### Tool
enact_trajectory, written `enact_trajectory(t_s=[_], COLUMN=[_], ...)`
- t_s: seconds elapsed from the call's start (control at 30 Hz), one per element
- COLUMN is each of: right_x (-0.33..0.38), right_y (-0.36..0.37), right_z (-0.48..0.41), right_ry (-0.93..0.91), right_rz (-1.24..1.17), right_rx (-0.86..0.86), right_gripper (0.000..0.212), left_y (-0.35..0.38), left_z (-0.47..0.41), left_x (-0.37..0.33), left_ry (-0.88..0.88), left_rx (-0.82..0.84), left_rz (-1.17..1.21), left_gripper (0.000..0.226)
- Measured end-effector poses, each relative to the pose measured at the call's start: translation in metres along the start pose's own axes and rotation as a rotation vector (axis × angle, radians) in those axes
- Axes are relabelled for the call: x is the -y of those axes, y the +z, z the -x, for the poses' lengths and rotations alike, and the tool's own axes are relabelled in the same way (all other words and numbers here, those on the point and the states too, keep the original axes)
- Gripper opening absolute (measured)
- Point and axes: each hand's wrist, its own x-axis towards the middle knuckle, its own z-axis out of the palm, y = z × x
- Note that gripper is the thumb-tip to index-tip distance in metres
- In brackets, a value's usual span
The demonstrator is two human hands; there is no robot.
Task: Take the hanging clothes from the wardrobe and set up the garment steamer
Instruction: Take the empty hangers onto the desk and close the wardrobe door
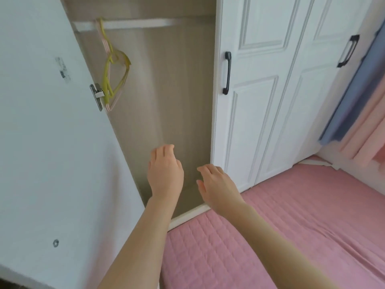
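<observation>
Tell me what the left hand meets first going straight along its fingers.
Probably the wardrobe back panel: the left hand points at it with nothing in between. The hangers are up and left, off that line. Depth is unclear.

One rail [133, 25] holds one yellow hanger [105, 77] and one pink hanger [103, 39] at 11 o'clock. Two door handles [227, 73] [348, 51] are fitted. Hands in view: left hand [165, 174], right hand [218, 187].

The wardrobe [166, 90] is standing with its left door [41, 122] swung open; yellow and pink hangers [113, 74] are dangling (bunched together) at the left end of its white rail [135, 25].
</observation>
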Motion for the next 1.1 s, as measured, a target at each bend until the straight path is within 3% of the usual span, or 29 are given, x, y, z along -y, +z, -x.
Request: enact_trajectory(t_s=[0.13,0.53,0.77,0.87,1.03,1.1], right_x=[-0.007,0.017,0.039,0.045,0.051,0.056], right_y=[-0.006,-0.031,-0.035,-0.035,-0.034,-0.034], right_z=[-0.056,-0.194,-0.266,-0.290,-0.327,-0.340], right_ry=[-0.094,-0.242,-0.265,-0.263,-0.219,-0.204], right_rz=[-0.001,-0.035,-0.185,-0.251,-0.357,-0.392], right_rx=[-0.017,-0.043,-0.020,0.001,0.036,0.042], right_gripper=[0.031,0.031,0.034,0.037,0.038,0.037], left_y=[-0.007,-0.028,-0.041,-0.049,-0.057,-0.056], left_z=[-0.048,-0.186,-0.254,-0.278,-0.307,-0.310], left_x=[0.008,0.032,0.057,0.062,0.066,0.068], left_ry=[-0.035,0.095,0.017,-0.110,-0.509,-0.546], left_rx=[-0.091,-0.315,-0.241,-0.203,-0.116,-0.090], left_rz=[-0.068,-0.349,-0.444,-0.317,0.106,0.152], left_gripper=[0.037,0.042,0.057,0.054,0.044,0.044])
